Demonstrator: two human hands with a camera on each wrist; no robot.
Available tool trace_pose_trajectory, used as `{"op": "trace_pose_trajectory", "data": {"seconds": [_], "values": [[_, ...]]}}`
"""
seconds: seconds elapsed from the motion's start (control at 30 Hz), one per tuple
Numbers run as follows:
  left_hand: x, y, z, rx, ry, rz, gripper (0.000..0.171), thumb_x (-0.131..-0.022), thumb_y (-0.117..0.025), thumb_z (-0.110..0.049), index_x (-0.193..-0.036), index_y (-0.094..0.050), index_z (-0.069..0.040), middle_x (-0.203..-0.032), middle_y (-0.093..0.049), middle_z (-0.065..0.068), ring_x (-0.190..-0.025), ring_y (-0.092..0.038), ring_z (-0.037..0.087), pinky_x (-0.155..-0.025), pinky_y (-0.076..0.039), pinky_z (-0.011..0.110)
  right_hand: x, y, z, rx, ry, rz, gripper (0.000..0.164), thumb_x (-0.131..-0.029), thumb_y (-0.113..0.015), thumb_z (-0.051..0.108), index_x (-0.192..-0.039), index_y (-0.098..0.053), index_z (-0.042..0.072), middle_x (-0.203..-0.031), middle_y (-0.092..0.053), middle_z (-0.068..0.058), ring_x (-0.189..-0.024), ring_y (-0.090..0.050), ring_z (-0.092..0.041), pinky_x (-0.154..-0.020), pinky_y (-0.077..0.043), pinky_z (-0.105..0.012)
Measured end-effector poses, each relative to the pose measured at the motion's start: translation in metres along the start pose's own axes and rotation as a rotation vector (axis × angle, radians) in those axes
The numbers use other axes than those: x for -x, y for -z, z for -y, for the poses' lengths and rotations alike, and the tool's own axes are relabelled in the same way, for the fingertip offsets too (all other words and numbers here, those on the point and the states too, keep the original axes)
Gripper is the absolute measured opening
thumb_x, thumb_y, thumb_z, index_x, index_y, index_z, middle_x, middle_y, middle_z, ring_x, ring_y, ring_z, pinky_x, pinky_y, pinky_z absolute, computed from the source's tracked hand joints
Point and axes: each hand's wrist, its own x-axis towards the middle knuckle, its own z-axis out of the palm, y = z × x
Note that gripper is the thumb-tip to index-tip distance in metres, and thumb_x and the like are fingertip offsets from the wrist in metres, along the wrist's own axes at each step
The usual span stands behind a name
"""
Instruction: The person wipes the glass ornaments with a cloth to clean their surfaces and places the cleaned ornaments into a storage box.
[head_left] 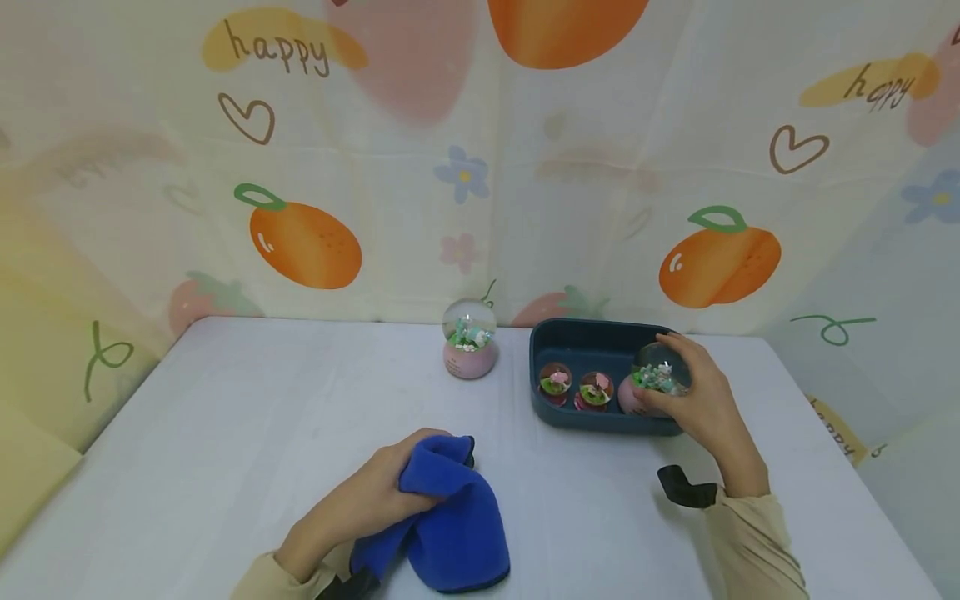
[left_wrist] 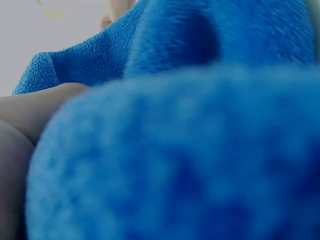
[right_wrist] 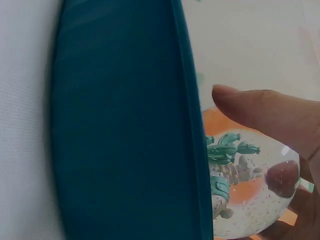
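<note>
My left hand [head_left: 367, 492] grips a blue towel [head_left: 461, 533] with dark edging, bunched at the top and draping over the white table. In the left wrist view the towel's fluffy pile [left_wrist: 175, 160] fills most of the picture. My right hand [head_left: 708, 404] holds a snow globe [head_left: 658, 369] with a pink base, thumb and fingers round its glass. That globe is tilted inside the right end of a dark teal tray [head_left: 600, 422]. In the right wrist view the tray's wall [right_wrist: 125, 125] hides the globe's base, while green cactus shapes show in the glass [right_wrist: 250, 200].
Two small globes with pink bases, a left one [head_left: 556, 382] and a right one [head_left: 595, 390], sit in the tray. Another large snow globe [head_left: 470, 337] stands upright left of the tray, near the table's back edge. A fruit-printed curtain [head_left: 405, 208] hangs behind the table.
</note>
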Motion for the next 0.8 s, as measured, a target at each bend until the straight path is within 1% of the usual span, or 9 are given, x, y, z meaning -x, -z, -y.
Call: {"op": "trace_pose_trajectory", "data": {"seconds": [0.23, 0.4, 0.5, 0.57, 0.6, 0.63, 0.7, 0.73, 0.8], "values": [[-0.004, -0.002, 0.011, -0.027, -0.019, -0.056, 0.053, -0.090, -0.072, -0.028, -0.137, -0.048, -0.022, -0.124, -0.066, 0.004, -0.112, -0.063, 0.024, -0.089, -0.051, 0.042, 0.000, -0.005, 0.006, -0.009, 0.088, -0.172, 0.068, -0.073, -0.086, 0.005, -0.133, -0.054, -0.001, -0.140, -0.050, -0.027, -0.131, -0.043, -0.046, -0.105, -0.034, -0.066], [-0.004, -0.003, 0.011, -0.014, 0.004, -0.067, 0.053, -0.089, -0.073, -0.031, -0.136, -0.049, -0.023, -0.122, -0.066, 0.004, -0.112, -0.062, 0.025, -0.089, -0.051, 0.045, 0.001, -0.011, 0.018, -0.034, 0.143, -0.207, 0.065, -0.073, -0.085, 0.004, -0.131, -0.056, -0.001, -0.137, -0.052, -0.024, -0.128, -0.046, -0.043, -0.104, -0.036, -0.064], [-0.004, -0.002, 0.011, -0.015, 0.011, -0.071, 0.053, -0.089, -0.072, -0.033, -0.136, -0.050, -0.024, -0.122, -0.066, 0.003, -0.111, -0.062, 0.024, -0.089, -0.050, 0.045, 0.000, -0.018, 0.027, -0.054, 0.216, -0.220, 0.066, -0.072, -0.086, 0.002, -0.130, -0.056, -0.001, -0.136, -0.054, -0.023, -0.127, -0.048, -0.040, -0.104, -0.038, -0.061], [-0.003, -0.002, 0.011, -0.013, 0.014, -0.073, 0.052, -0.089, -0.072, -0.033, -0.135, -0.050, -0.024, -0.122, -0.066, 0.003, -0.111, -0.062, 0.024, -0.090, -0.050, 0.045, -0.001, -0.025, 0.034, -0.060, 0.258, -0.215, 0.066, -0.071, -0.087, 0.003, -0.130, -0.057, 0.000, -0.136, -0.055, -0.021, -0.124, -0.050, -0.033, -0.101, -0.043, -0.050], [-0.003, -0.001, 0.011, -0.010, 0.016, -0.073, 0.052, -0.089, -0.072, -0.033, -0.135, -0.050, -0.024, -0.122, -0.066, 0.003, -0.112, -0.062, 0.024, -0.090, -0.050, 0.045, -0.001, -0.029, 0.038, -0.071, 0.270, -0.206, 0.067, -0.071, -0.087, 0.003, -0.131, -0.057, 0.001, -0.136, -0.055, -0.020, -0.112, -0.057, -0.029, -0.101, -0.044, -0.041], [-0.003, -0.001, 0.011, -0.008, 0.017, -0.073, 0.052, -0.089, -0.072, -0.034, -0.135, -0.050, -0.024, -0.122, -0.066, 0.003, -0.112, -0.061, 0.024, -0.090, -0.049, 0.046, -0.002, -0.033, 0.041, -0.091, 0.276, -0.186, 0.067, -0.072, -0.087, 0.004, -0.131, -0.056, 0.002, -0.135, -0.056, -0.019, -0.100, -0.061, -0.023, -0.094, -0.048, -0.032], [-0.003, -0.001, 0.011, 0.001, 0.021, -0.067, 0.051, -0.090, -0.071, -0.034, -0.135, -0.050, -0.024, -0.122, -0.066, 0.003, -0.112, -0.061, 0.024, -0.090, -0.049, 0.046, -0.003, -0.042, 0.049, -0.132, 0.259, -0.143, 0.067, -0.073, -0.086, 0.008, -0.133, -0.056, 0.004, -0.136, -0.056, -0.016, -0.089, -0.060, -0.016, -0.086, -0.047, -0.020], [-0.003, -0.001, 0.011, 0.004, 0.023, -0.063, 0.051, -0.090, -0.071, -0.034, -0.135, -0.050, -0.024, -0.122, -0.066, 0.003, -0.112, -0.061, 0.024, -0.090, -0.049, 0.046, -0.004, -0.047, 0.053, -0.161, 0.236, -0.111, 0.067, -0.075, -0.086, 0.009, -0.134, -0.055, 0.006, -0.137, -0.056, -0.014, -0.078, -0.057, -0.015, -0.081, -0.046, -0.016], [-0.003, -0.001, 0.011, 0.011, 0.025, -0.056, 0.051, -0.090, -0.070, -0.034, -0.135, -0.050, -0.024, -0.122, -0.065, 0.003, -0.113, -0.061, 0.024, -0.090, -0.049, 0.046, -0.006, -0.057, 0.061, -0.218, 0.194, -0.056, 0.067, -0.077, -0.085, 0.013, -0.136, -0.053, 0.009, -0.139, -0.054, -0.012, -0.081, -0.060, -0.018, -0.079, -0.050, -0.019]]}}
